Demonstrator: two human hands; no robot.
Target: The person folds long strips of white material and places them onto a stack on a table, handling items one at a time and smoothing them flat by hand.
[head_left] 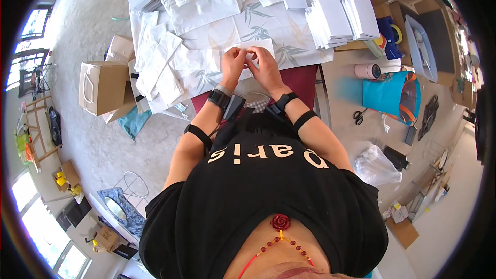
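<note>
Both hands meet over the near edge of a table covered by a leaf-patterned cloth (257,19). My left hand (232,65) is closed, thumb and fingers pinched together. My right hand (266,68) is also closed, its fingers curled so that its tips almost touch the left ones. What sits between the fingertips is too small and covered to make out; it looks whitish. A flat white sheet (265,44) lies just behind the hands. Beside my left hand a thin white sleeve (197,60) lies flat, next to a loose pile of white sleeves (157,54).
Stacks of folded white packets (330,20) stand at the back right, more white sleeves (199,5) at the back left. Cardboard boxes (95,88) are left of the table. Right of it are a pink cylinder (366,71), a blue bag (381,94) and scissors (358,117).
</note>
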